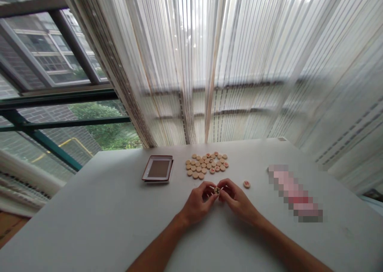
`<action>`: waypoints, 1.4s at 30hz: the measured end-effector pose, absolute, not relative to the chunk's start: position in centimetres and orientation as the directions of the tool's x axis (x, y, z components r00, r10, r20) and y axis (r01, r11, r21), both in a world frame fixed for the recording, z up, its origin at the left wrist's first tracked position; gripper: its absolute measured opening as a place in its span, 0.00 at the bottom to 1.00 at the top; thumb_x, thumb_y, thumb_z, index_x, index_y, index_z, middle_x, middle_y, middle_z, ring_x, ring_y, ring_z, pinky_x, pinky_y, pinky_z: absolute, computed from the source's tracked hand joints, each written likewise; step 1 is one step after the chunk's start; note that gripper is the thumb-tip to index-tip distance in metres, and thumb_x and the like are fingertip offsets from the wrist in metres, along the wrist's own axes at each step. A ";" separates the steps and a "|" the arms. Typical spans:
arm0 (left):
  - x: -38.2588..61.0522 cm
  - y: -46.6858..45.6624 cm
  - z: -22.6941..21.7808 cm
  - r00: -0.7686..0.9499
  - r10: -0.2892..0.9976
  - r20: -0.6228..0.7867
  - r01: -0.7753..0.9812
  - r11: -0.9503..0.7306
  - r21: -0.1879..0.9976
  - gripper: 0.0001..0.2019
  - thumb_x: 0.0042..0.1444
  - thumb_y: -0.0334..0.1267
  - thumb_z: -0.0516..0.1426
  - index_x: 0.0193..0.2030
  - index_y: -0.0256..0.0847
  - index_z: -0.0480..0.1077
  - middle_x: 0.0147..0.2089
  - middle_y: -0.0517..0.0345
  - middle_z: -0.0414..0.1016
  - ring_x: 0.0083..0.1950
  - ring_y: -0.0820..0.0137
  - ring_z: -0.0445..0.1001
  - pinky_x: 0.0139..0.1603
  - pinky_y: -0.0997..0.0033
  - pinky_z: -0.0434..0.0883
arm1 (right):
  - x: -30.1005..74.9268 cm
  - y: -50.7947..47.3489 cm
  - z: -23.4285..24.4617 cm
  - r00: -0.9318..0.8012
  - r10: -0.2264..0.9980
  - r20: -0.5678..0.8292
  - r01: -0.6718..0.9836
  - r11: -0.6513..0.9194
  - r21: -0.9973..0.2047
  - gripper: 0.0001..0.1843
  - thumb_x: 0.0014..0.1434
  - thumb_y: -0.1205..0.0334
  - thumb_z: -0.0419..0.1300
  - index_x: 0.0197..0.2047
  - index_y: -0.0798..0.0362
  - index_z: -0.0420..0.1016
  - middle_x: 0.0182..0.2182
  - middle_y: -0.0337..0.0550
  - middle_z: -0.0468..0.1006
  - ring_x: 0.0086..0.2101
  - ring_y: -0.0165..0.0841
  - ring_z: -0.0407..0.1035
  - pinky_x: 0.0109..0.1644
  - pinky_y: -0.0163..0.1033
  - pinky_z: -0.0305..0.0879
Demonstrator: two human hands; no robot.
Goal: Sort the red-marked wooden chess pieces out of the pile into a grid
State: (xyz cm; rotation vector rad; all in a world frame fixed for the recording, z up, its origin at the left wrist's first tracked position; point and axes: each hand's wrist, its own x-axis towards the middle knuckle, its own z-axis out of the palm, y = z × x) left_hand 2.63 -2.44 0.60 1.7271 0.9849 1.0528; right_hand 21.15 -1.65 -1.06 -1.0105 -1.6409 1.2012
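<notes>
Between the fingertips of both hands is a round wooden xiangqi piece (217,191), its face with a dark character turned toward me. My left hand (199,202) pinches it from the left side. From the right, my right hand (237,200) has its thumb and fingers closed at the same piece. Just beyond the hands lies a loose cluster of xiangqi pieces (198,164), most with plain faces up and several showing red or dark characters. A single piece with a red character (246,184) lies apart, right of my right hand.
A shallow rectangular box (157,168) with a reddish-brown rim sits left of the cluster on the white table (104,208). At the right lies a pixelated pink and red item (295,194). Striped string curtains (191,64) hang behind the table's far edge, with a window at left.
</notes>
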 end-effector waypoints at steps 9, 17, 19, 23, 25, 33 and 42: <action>2.6 -2.3 0.2 0.348 0.905 0.245 0.223 -0.334 0.916 0.13 0.61 0.42 0.59 0.49 0.39 0.70 0.39 0.53 0.79 0.36 0.69 0.75 0.39 0.71 0.71 | 20.8 -1.4 -1.5 -0.278 0.941 0.191 0.131 0.235 -0.963 0.16 0.63 0.46 0.59 0.40 0.51 0.66 0.29 0.36 0.69 0.29 0.31 0.66 0.32 0.34 0.62; 2.6 -2.4 0.1 0.345 0.903 0.258 0.262 -0.356 0.897 0.12 0.61 0.43 0.58 0.48 0.39 0.71 0.39 0.53 0.79 0.35 0.69 0.74 0.38 0.71 0.71 | 20.8 -1.7 -0.9 -0.260 0.948 0.181 0.168 0.229 -0.959 0.19 0.63 0.43 0.58 0.38 0.52 0.66 0.25 0.34 0.66 0.26 0.29 0.62 0.28 0.34 0.58; 2.6 -2.4 0.2 0.344 0.904 0.255 0.251 -0.350 0.902 0.12 0.61 0.43 0.58 0.48 0.39 0.70 0.40 0.53 0.79 0.36 0.69 0.75 0.38 0.71 0.72 | 20.8 -1.8 -0.7 -0.271 0.945 0.181 0.155 0.229 -0.961 0.18 0.64 0.43 0.56 0.38 0.52 0.67 0.25 0.34 0.67 0.26 0.30 0.63 0.28 0.34 0.58; 2.6 -2.3 0.3 0.341 0.907 0.248 0.227 -0.335 0.914 0.13 0.61 0.42 0.59 0.49 0.39 0.70 0.39 0.53 0.80 0.36 0.69 0.75 0.39 0.71 0.72 | 20.9 -1.7 -0.8 -0.283 0.941 0.184 0.143 0.231 -0.962 0.15 0.65 0.47 0.56 0.40 0.51 0.67 0.25 0.35 0.68 0.26 0.30 0.64 0.28 0.34 0.59; 2.6 -2.3 0.3 0.334 0.910 0.247 0.217 -0.329 0.919 0.13 0.61 0.42 0.59 0.49 0.39 0.70 0.39 0.53 0.79 0.36 0.69 0.75 0.39 0.71 0.72 | 20.9 -1.7 -0.9 -0.289 0.939 0.188 0.138 0.235 -0.962 0.14 0.65 0.48 0.57 0.41 0.51 0.67 0.26 0.36 0.70 0.27 0.31 0.66 0.29 0.34 0.60; 2.6 -2.1 0.3 0.309 0.921 0.236 0.194 -0.304 0.933 0.13 0.60 0.42 0.59 0.48 0.39 0.69 0.39 0.53 0.79 0.36 0.69 0.75 0.39 0.71 0.72 | 21.1 -1.6 -1.1 -0.310 0.932 0.189 0.117 0.234 -0.965 0.13 0.65 0.50 0.58 0.44 0.51 0.68 0.31 0.38 0.72 0.28 0.30 0.67 0.30 0.35 0.62; 2.4 -2.0 0.0 0.330 0.921 0.209 0.143 -0.268 0.953 0.13 0.61 0.43 0.59 0.48 0.39 0.67 0.32 0.58 0.75 0.33 0.70 0.74 0.36 0.74 0.70 | 21.0 -2.0 -0.6 -0.335 0.923 0.192 0.113 0.241 -0.964 0.15 0.65 0.48 0.57 0.44 0.51 0.68 0.30 0.38 0.71 0.28 0.30 0.66 0.29 0.35 0.62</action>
